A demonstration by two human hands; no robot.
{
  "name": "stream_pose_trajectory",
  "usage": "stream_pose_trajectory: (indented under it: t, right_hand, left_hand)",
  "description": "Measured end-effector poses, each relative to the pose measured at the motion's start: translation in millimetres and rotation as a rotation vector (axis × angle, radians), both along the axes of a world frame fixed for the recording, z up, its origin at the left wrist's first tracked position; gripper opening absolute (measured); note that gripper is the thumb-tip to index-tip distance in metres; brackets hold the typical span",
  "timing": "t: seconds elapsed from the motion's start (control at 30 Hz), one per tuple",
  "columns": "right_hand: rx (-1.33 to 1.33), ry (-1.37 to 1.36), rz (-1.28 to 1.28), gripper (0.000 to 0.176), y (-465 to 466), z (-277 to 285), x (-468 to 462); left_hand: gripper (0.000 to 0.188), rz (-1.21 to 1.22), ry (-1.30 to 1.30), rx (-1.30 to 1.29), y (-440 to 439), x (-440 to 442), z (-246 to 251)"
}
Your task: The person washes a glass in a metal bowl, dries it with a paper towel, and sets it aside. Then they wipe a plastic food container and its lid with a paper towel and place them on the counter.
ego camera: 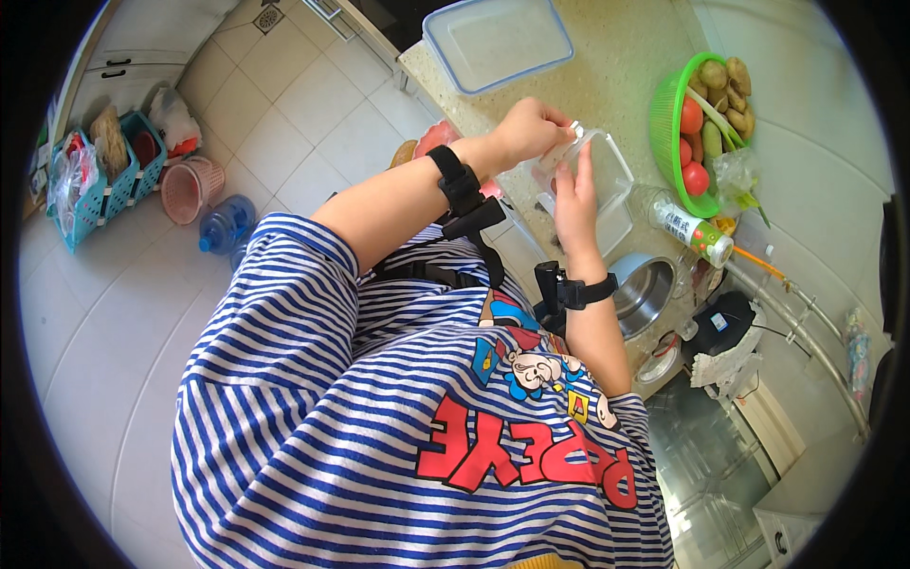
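Observation:
A clear plastic food container point(610, 167) with white locking edges is between my hands over the counter. My left hand point(530, 131) pinches a white clip point(577, 129) at its far edge, with fingers curled. My right hand point(576, 206) lies along the container's near side, fingers stretched up against the wall; its grip is partly hidden. Under and beside it, another clear plastic piece point(617, 229) shows by my right wrist. Farther off on the counter rests a larger clear container with a blue-edged lid point(501, 43).
Right of my hands stand a green basket point(661, 135) of tomatoes and potatoes, a printed roll point(689, 229) lying down, and a steel pot point(643, 295). A metal rail point(803, 334) runs along the wall. On the floor are a pink basket point(188, 190) and a blue water jug point(227, 222).

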State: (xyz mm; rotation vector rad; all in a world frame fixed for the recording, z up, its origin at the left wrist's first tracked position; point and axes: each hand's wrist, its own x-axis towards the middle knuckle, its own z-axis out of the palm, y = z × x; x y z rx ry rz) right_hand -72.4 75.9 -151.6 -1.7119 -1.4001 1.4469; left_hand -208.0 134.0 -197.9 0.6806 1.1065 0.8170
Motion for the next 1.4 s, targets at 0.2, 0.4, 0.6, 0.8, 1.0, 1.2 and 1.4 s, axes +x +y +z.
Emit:
stream_pose_trajectory:
  t: [0.2, 0.4, 0.6, 0.8, 1.0, 1.2, 1.4]
  right_hand:
    - [0.044, -0.021, 0.002, 0.062, 2, 1, -5]
    - [0.040, -0.140, 0.054, 0.060, 2, 5, -5]
    - [-0.031, -0.108, 0.032, 0.062, 1, -3, 0]
    - [-0.004, -0.137, 0.047, 0.066, 8, -5, 8]
    - [0.104, -0.069, -0.016, 0.061, 11, 30, 16]
    - [0.413, -0.035, -0.147, 0.043, -7, 70, 69]
    - [0.446, -0.281, -0.344, 0.041, -63, 41, 100]
  left_hand:
    - [0.018, -0.066, -0.020, 0.057, 5, -2, -3]
    - [0.017, -0.123, -0.029, 0.084, 11, -5, -1]
    - [0.018, -0.248, 0.057, 0.176, 14, -8, -1]
    - [0.020, -0.352, 0.120, 0.231, 26, -11, -1]
    - [0.039, -0.178, 0.006, 0.162, 6, -15, 1]
    - [0.063, -0.266, 0.086, -0.099, -20, -42, 19]
    - [0.076, -0.323, 0.217, -0.155, -40, -19, 41]
